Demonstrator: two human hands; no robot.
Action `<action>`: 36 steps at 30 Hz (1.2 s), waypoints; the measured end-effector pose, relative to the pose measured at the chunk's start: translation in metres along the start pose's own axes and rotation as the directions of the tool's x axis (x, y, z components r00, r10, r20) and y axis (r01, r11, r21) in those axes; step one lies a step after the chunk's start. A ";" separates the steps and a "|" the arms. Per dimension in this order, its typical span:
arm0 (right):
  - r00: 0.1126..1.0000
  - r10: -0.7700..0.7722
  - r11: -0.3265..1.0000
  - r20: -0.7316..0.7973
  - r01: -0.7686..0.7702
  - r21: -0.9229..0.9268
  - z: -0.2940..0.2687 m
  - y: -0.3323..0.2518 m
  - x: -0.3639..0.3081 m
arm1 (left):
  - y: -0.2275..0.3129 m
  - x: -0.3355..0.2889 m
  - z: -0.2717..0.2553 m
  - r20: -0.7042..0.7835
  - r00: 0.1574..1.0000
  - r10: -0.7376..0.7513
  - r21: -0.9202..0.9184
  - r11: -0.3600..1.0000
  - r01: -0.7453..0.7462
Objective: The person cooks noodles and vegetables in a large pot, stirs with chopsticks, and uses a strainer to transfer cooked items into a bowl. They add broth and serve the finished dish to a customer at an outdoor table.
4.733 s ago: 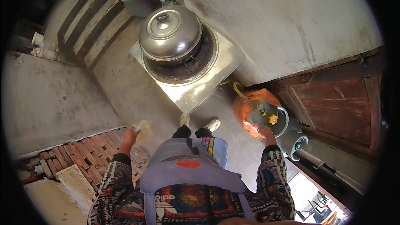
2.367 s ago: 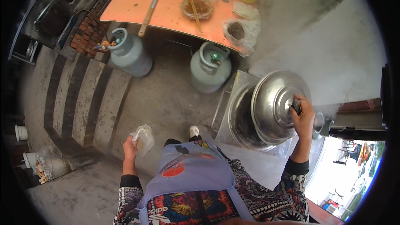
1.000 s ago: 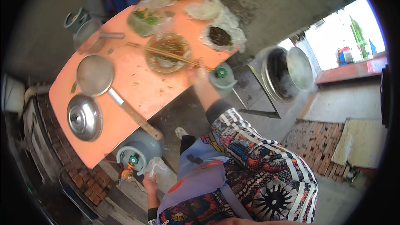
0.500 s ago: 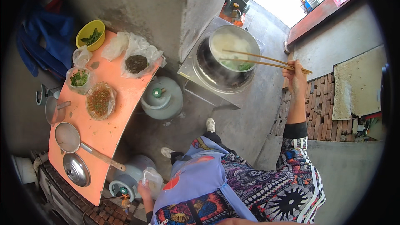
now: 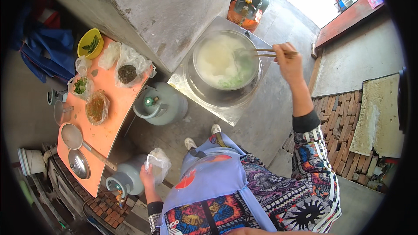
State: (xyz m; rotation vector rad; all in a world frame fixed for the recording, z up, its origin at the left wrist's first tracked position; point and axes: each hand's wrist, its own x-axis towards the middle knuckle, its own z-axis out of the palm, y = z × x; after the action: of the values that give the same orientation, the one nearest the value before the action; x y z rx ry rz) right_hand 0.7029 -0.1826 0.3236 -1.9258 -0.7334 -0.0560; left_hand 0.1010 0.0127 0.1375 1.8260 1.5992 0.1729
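Note:
My right hand [image 5: 288, 61] is closed around a pair of long wooden chopsticks [image 5: 265, 52]. Their far ends dip into a large pot [image 5: 254, 76] of cloudy, bubbling liquid. Green leaves [image 5: 233, 80] float at the pot's near right side, partly veiled by steam. Low on the left, my left hand [image 5: 147, 175] grips a clear plastic bag [image 5: 160, 161], which hangs open in rounded folds. I cannot make out whether a bowl is inside the bag.
The orange table [image 5: 111, 117] at left bears bagged bowls of food, a yellow bowl [image 5: 96, 51], a long-handled strainer [image 5: 72, 136] and a metal lid [image 5: 79, 165]. Gas cylinders [image 5: 167, 104] stand beside it. A metal stove [image 5: 226, 112] supports the pot; loose bricks [image 5: 339, 126] lie at right.
The chopsticks' tips have gone from over the pot down into its liquid. My left hand has risen a little with the bag. The whole view has shifted.

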 end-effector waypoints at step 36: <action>0.992 0.121 0.981 0.045 -0.126 0.149 -0.015 -0.029 0.023 | 0.029 0.029 0.025 0.009 0.998 0.070 0.032 0.997 -0.070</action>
State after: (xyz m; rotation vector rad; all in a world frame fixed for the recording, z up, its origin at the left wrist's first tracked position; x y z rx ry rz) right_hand 0.7107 -0.1758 0.3621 -1.8258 -0.6222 0.1084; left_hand 0.1450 0.0291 0.1253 1.9064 1.5420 0.1719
